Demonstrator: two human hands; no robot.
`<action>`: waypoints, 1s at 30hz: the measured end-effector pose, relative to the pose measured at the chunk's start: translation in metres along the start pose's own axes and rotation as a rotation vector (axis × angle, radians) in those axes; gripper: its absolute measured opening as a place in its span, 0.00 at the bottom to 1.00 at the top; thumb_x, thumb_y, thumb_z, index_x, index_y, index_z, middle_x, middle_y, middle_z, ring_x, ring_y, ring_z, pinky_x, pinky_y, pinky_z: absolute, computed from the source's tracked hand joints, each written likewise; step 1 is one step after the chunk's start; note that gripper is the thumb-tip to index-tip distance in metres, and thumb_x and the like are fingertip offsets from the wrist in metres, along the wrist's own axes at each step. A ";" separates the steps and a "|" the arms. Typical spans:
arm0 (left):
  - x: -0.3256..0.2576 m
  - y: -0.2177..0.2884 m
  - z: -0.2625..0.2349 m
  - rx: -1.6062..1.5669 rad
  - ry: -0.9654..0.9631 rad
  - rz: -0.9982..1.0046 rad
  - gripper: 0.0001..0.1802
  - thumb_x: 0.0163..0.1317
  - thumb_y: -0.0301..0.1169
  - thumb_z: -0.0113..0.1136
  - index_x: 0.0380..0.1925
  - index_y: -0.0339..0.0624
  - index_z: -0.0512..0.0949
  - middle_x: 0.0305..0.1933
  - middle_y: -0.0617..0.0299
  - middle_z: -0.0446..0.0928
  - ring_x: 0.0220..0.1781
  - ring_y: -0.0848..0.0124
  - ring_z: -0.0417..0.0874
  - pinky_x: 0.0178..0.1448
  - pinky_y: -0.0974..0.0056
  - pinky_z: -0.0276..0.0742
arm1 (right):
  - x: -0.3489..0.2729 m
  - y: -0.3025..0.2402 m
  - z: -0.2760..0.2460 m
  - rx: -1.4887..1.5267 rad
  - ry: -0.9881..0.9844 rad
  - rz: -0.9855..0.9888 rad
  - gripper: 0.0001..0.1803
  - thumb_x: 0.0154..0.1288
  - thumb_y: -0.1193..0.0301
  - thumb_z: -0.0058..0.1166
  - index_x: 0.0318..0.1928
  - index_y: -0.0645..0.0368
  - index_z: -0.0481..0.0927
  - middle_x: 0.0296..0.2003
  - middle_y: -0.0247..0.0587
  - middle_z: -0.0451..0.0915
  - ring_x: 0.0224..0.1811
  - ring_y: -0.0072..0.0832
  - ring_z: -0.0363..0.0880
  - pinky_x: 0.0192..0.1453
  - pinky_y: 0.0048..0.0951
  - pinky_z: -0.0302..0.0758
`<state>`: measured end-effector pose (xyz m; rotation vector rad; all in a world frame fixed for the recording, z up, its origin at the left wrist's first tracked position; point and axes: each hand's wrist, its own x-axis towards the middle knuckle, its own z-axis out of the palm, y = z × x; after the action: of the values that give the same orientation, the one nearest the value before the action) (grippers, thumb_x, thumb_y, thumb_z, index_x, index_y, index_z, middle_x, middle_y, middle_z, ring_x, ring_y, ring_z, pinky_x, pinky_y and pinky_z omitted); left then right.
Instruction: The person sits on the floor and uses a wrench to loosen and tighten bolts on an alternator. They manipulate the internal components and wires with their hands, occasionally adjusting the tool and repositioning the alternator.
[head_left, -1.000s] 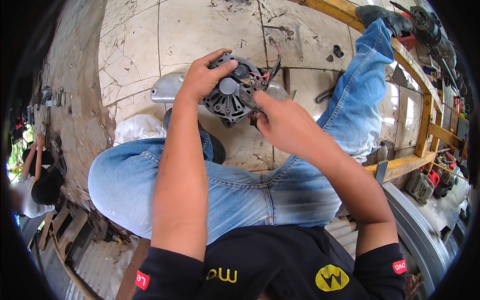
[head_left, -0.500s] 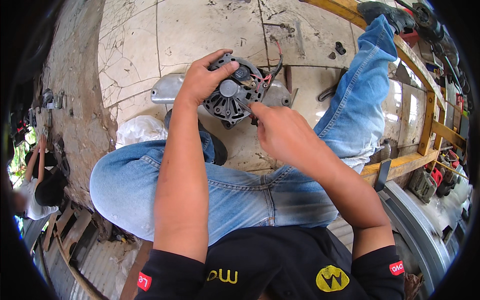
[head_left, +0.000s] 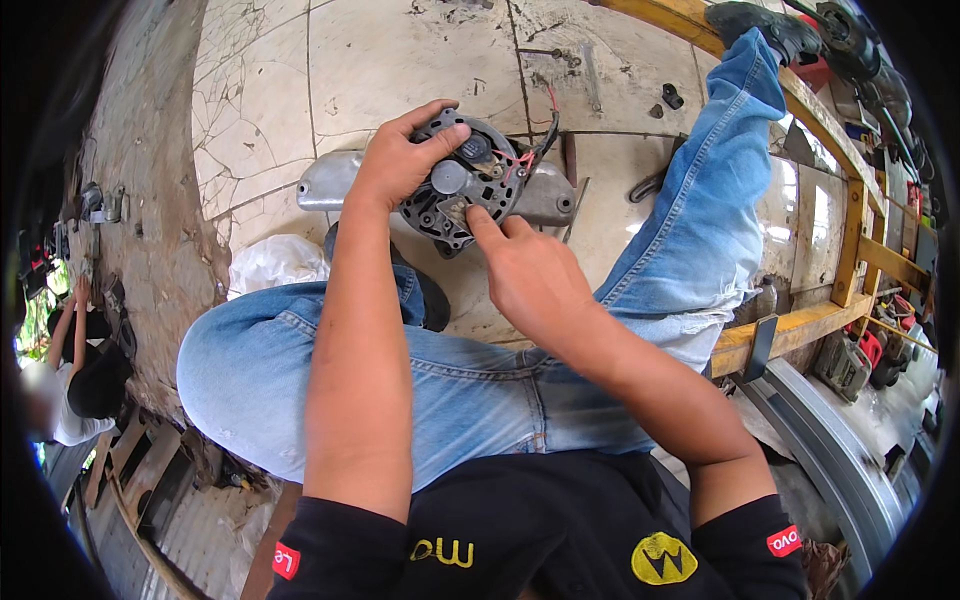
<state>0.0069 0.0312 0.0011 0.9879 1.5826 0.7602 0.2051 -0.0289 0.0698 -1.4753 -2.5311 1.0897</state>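
Note:
In the middle of the head view is a round grey alternator [head_left: 449,180] with slotted vents and a round central cap. My left hand [head_left: 398,158] is closed around its upper left rim, thumb on the face and fingers over the edge. My right hand [head_left: 532,268] is at its lower right, index finger against a small greyish flat piece [head_left: 453,216] on the vents. The other right fingers curl under, and what they hold, if anything, is hidden. A dark cable with red wires [head_left: 549,125] leaves the alternator's right side. Behind it lies a long grey metal cover [head_left: 551,194].
A white plastic bag [head_left: 277,264] lies by my bent left leg. Small dark parts [head_left: 671,97] and a bolt-like piece [head_left: 545,52] sit on the stained tiles. A yellow frame [head_left: 838,305] runs along the right. Another person [head_left: 75,400] is at the far left.
My right hand has shifted slightly left and down over the alternator. A greyish flat piece now shows under its index finger, and the dark item at its fingers no longer shows.

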 end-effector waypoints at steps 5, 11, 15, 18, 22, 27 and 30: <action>0.000 -0.003 0.001 -0.058 -0.009 -0.009 0.27 0.60 0.43 0.73 0.57 0.44 0.82 0.49 0.59 0.83 0.50 0.72 0.81 0.58 0.66 0.76 | -0.002 0.010 0.000 0.040 0.019 -0.017 0.22 0.63 0.77 0.45 0.58 0.64 0.74 0.37 0.60 0.81 0.35 0.56 0.84 0.42 0.51 0.80; 0.000 -0.002 -0.001 -0.020 -0.022 0.012 0.27 0.60 0.43 0.73 0.58 0.44 0.81 0.48 0.59 0.83 0.50 0.72 0.81 0.57 0.66 0.76 | 0.010 0.028 -0.007 0.191 0.024 -0.102 0.19 0.61 0.78 0.50 0.54 0.63 0.78 0.31 0.60 0.82 0.36 0.55 0.83 0.42 0.53 0.79; 0.000 0.000 0.000 -0.025 -0.026 0.001 0.28 0.60 0.44 0.73 0.58 0.44 0.81 0.49 0.58 0.83 0.51 0.71 0.81 0.58 0.65 0.76 | 0.014 0.033 -0.007 0.290 0.025 -0.107 0.20 0.61 0.77 0.50 0.55 0.63 0.78 0.30 0.61 0.82 0.36 0.56 0.83 0.42 0.54 0.78; -0.001 -0.001 0.000 -0.017 -0.021 -0.008 0.28 0.60 0.44 0.72 0.58 0.44 0.81 0.49 0.58 0.83 0.51 0.71 0.80 0.58 0.65 0.76 | 0.011 0.029 0.005 0.262 0.073 -0.083 0.22 0.62 0.77 0.50 0.59 0.62 0.76 0.33 0.61 0.82 0.36 0.57 0.82 0.42 0.53 0.77; -0.002 -0.002 -0.002 -0.045 0.012 -0.008 0.28 0.60 0.45 0.72 0.58 0.44 0.81 0.49 0.58 0.83 0.51 0.70 0.80 0.58 0.65 0.76 | 0.004 0.017 0.025 0.322 0.213 -0.029 0.24 0.62 0.77 0.50 0.60 0.64 0.74 0.35 0.61 0.82 0.37 0.58 0.82 0.43 0.53 0.77; 0.000 -0.007 -0.002 -0.086 0.000 -0.018 0.29 0.60 0.44 0.73 0.58 0.44 0.81 0.50 0.56 0.83 0.50 0.70 0.81 0.57 0.65 0.77 | 0.005 0.022 0.012 0.314 0.131 -0.024 0.22 0.62 0.78 0.51 0.57 0.65 0.75 0.35 0.61 0.82 0.38 0.57 0.82 0.44 0.53 0.77; 0.001 -0.009 -0.001 -0.077 0.009 -0.009 0.29 0.60 0.44 0.73 0.58 0.44 0.81 0.50 0.56 0.83 0.50 0.70 0.81 0.56 0.65 0.77 | 0.009 0.024 -0.002 0.282 0.058 -0.051 0.20 0.62 0.77 0.50 0.56 0.66 0.76 0.34 0.61 0.82 0.38 0.57 0.82 0.44 0.53 0.77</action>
<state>0.0039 0.0280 -0.0065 0.9220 1.5528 0.8152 0.2192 -0.0135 0.0542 -1.3403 -2.2498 1.3107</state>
